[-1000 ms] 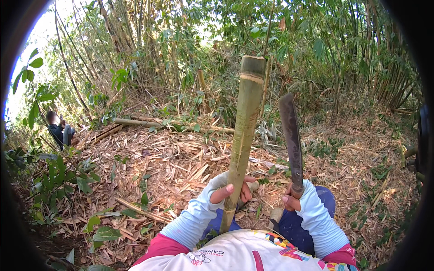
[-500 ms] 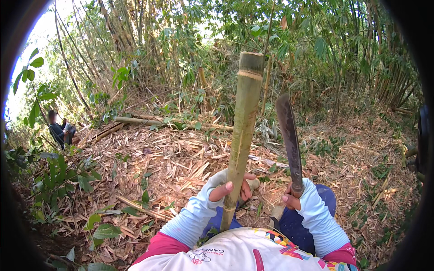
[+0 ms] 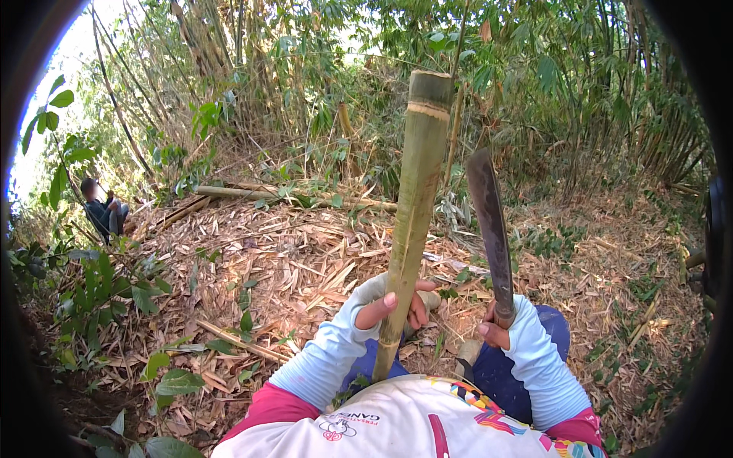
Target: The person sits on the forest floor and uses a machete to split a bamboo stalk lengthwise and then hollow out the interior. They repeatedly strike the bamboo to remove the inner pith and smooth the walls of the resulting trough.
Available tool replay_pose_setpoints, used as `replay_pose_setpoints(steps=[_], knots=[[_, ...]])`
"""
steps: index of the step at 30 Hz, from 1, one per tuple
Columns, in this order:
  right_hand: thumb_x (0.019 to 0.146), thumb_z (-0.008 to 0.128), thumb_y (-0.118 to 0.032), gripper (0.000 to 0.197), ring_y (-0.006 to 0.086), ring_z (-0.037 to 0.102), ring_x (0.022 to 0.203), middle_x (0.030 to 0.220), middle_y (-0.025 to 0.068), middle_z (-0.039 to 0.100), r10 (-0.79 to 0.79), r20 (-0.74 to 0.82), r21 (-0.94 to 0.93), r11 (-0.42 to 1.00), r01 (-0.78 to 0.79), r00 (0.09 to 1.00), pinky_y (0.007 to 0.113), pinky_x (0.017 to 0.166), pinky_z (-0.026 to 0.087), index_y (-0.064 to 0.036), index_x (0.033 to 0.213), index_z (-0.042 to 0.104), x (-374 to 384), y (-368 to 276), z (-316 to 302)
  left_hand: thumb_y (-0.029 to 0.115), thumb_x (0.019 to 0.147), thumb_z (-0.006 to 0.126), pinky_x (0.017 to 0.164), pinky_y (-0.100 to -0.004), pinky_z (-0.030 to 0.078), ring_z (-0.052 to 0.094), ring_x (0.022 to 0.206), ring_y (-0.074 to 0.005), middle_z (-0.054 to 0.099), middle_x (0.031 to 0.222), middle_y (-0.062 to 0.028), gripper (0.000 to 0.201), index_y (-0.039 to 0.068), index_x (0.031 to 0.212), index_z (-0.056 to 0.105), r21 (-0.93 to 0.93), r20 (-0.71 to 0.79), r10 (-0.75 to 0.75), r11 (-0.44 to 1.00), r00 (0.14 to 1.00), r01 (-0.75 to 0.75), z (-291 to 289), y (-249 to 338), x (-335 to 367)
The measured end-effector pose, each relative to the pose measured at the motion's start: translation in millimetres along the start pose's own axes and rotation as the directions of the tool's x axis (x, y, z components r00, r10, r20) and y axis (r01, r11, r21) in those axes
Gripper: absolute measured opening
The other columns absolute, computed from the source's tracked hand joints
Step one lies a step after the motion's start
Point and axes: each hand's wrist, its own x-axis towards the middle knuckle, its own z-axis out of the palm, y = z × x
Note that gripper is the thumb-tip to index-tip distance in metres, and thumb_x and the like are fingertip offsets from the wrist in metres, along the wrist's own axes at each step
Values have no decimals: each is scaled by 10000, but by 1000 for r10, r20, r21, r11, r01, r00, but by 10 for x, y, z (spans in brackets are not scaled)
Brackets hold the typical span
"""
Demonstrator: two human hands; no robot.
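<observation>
A thick green bamboo pole (image 3: 416, 183) stands nearly upright in front of me, leaning slightly right at its cut top. A pale node ring circles it near that top. My left hand (image 3: 393, 304) is wrapped round its lower part, thumb on the near side and fingers behind. The pole's bottom end reaches down by my lap. To the right, a machete (image 3: 492, 229) with a dark, curved blade points upward, apart from the bamboo. Its handle is gripped in my right hand (image 3: 496, 330), which is closed just above my right knee.
Dry leaves and bamboo chips (image 3: 282, 259) cover the ground. A cut bamboo pole (image 3: 252, 193) lies across it farther off. Green leafy plants (image 3: 99, 298) grow close on the left, where another person (image 3: 103, 212) sits in the distance. Bamboo clumps (image 3: 611, 99) stand behind.
The bamboo pole and my left hand have risen slightly in view, and the machete has shifted up a little too. Both grips are the same.
</observation>
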Motion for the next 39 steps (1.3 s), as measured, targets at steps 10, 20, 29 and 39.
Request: replay_pose_setpoints(steps=[10,20,29,39], knots=[[767,807,-203,277,63,465,635,674,-35,534,15,0,-47,999,-15,1000,249,580,407,-66,790,567,5,-5,-2,472,954,505,780,-317,512,629,824,-188,650,922,-150,697,-106,1335,434,-54,-91,-30,998,995,25,7,-13,47],[757,810,-196,277,56,479,635,678,-35,554,24,-39,-8,1000,-25,999,246,579,417,-70,791,565,20,-5,34,559,959,385,750,-375,522,632,801,-258,633,917,-163,716,-73,1283,482,-391,-215,-201,915,956,104,-500,-722,-8],[766,808,-217,280,57,470,627,668,-37,543,0,-32,-51,999,-2,999,243,570,408,-71,801,571,22,48,3,130,843,715,688,-349,552,656,802,-246,618,924,-115,380,32,1105,458,-218,-671,-200,974,714,68,-322,-501,11],[764,819,-229,301,45,445,622,672,-54,518,20,-44,-121,992,-25,999,228,553,386,-68,814,569,14,16,9,26,793,691,784,-342,550,669,859,-239,637,966,-152,372,-2,1086,463,37,-722,32,999,691,-8,-384,-729,26]])
